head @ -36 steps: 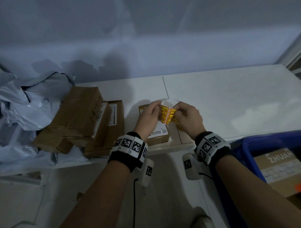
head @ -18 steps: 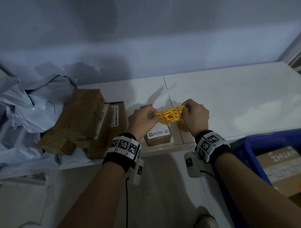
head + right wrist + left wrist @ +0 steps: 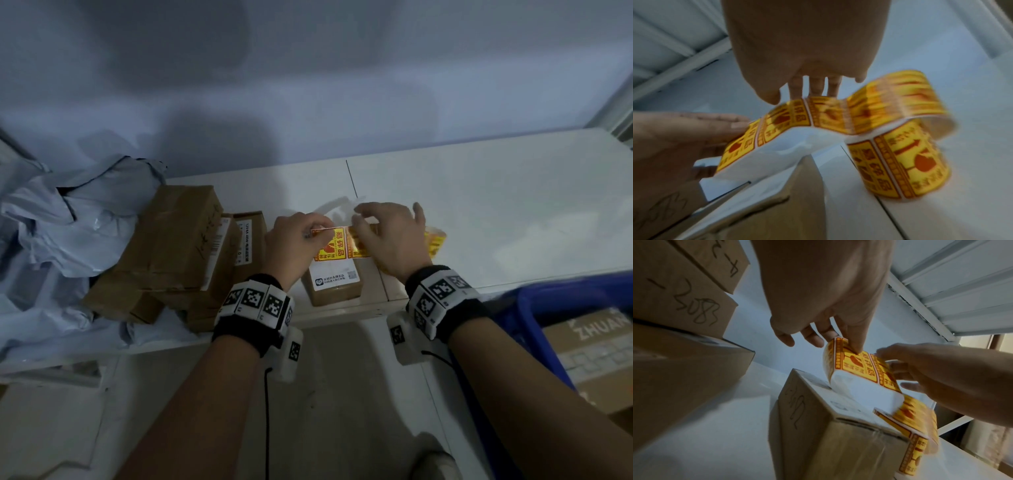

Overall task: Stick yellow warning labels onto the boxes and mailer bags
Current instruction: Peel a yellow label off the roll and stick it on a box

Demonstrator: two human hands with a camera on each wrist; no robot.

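A strip of yellow warning labels (image 3: 334,245) is stretched just over a small cardboard box (image 3: 342,294) that carries a white shipping label. My left hand (image 3: 310,234) pinches the strip's left end between thumb and forefinger. My right hand (image 3: 358,222) pinches the strip a little further right, little finger raised. The label roll (image 3: 433,243) lies on the table beyond my right hand. In the left wrist view the strip (image 3: 857,366) curls off its white backing above the box (image 3: 818,426). The right wrist view shows the roll (image 3: 906,162), blurred.
Several stacked cardboard boxes (image 3: 178,246) sit left of the small box, with crumpled grey mailer bags (image 3: 68,222) behind and under them. A blue crate (image 3: 534,308) holding a printed carton (image 3: 599,342) stands at the lower right. The white table (image 3: 496,205) ends near my wrists.
Both hands have come down with the strip, from stretched in the air to just over the box top. The right hand has shifted left along the strip, and the roll now shows beyond it.
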